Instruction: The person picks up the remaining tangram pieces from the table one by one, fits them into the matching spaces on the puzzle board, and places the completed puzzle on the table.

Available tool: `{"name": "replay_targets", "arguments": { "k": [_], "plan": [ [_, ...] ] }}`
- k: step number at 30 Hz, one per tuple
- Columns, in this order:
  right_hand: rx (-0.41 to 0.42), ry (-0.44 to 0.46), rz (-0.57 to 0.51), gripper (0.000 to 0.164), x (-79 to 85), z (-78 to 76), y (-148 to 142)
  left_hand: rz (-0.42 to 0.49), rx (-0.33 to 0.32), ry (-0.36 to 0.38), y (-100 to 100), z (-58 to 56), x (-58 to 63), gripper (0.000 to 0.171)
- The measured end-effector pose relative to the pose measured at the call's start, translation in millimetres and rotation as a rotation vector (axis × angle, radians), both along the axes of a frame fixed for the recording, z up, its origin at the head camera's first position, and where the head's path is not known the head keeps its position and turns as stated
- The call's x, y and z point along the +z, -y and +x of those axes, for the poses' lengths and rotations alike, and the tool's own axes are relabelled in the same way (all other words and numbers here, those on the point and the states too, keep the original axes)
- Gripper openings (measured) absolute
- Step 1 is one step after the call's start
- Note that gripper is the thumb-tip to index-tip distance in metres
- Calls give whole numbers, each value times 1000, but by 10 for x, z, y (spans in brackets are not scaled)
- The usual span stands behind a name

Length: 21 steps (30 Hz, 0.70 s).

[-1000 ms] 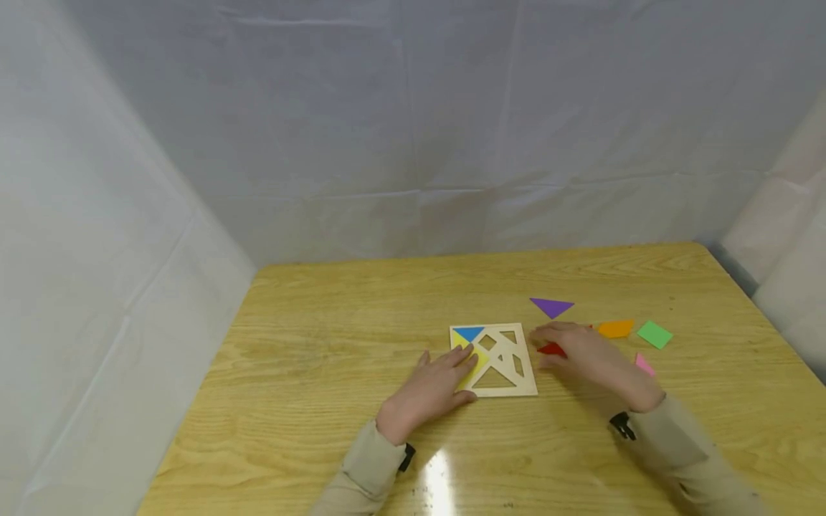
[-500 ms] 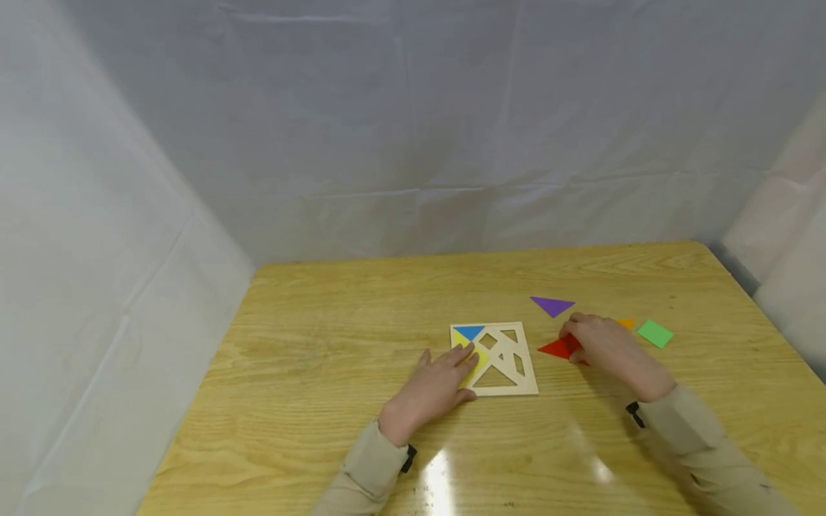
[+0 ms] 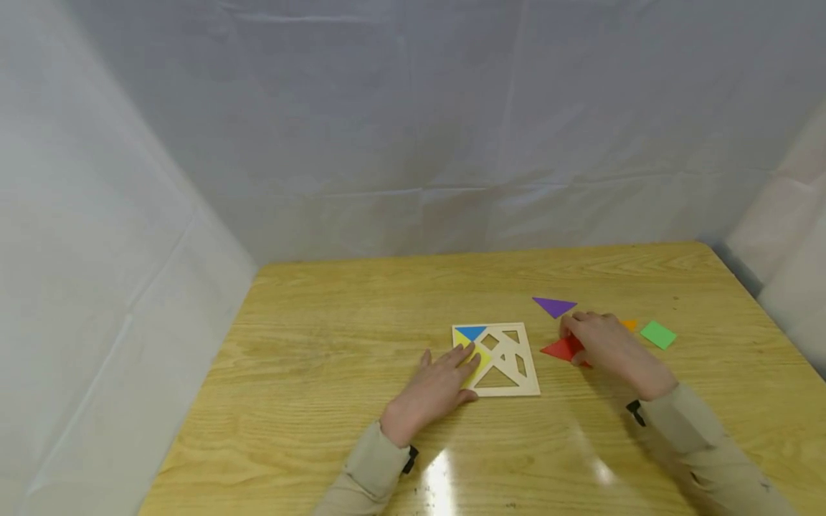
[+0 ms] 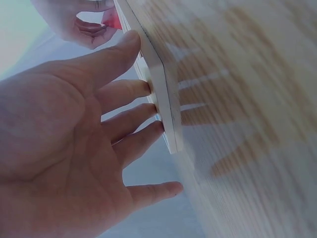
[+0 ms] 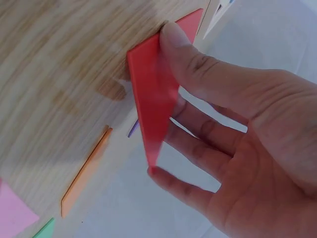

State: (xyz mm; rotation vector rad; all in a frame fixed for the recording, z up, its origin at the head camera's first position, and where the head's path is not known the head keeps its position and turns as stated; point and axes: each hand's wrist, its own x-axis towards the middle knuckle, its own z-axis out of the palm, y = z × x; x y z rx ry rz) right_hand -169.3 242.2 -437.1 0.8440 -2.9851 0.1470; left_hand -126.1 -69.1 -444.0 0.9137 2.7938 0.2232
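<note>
A square wooden tangram board (image 3: pixel 510 391) lies on the table, with a yellow triangle (image 3: pixel 482 364) and a blue triangle (image 3: pixel 470 332) set into its left part. My left hand (image 3: pixel 431 390) rests on it, fingers spread over the yellow piece and thumb at the near edge; the left wrist view shows these fingers (image 4: pixel 133 134) fairly straight along the board's edge. Just right of the board, my right hand (image 3: pixel 609 350) pinches a red triangle (image 5: pixel 151 94), thumb on one face and fingers behind it. In the right wrist view the triangle stands tilted.
Behind the right hand lies a purple triangle (image 3: pixel 555 307). An orange parallelogram (image 3: pixel 629 325), partly covered by that hand, and a green square (image 3: pixel 658 335) are farther right. A pink piece (image 5: pixel 15 215) shows only in the right wrist view. White sheets (image 3: pixel 413 143) surround the table.
My right hand has moved right from beside the board's edge, uncovering more of the red triangle and hiding the pink piece from the head view. The left hand stays on the board.
</note>
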Motion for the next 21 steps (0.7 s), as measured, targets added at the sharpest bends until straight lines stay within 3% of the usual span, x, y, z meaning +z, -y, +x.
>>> {"name": "replay_targets", "arguments": {
  "k": [5, 12, 21],
  "plan": [
    [2, 20, -16, 25, 11, 0, -10, -2, -6, -1, 2, -5, -4, 64],
    [-64, 71, -204, 19, 101, -5, -40, -7, -11, 3, 5, 0, 1, 64],
    [-111, 35, -406, 52, 122, -3, -90, 0, -10, 7, 5, 1, 3, 64]
  ]
}}
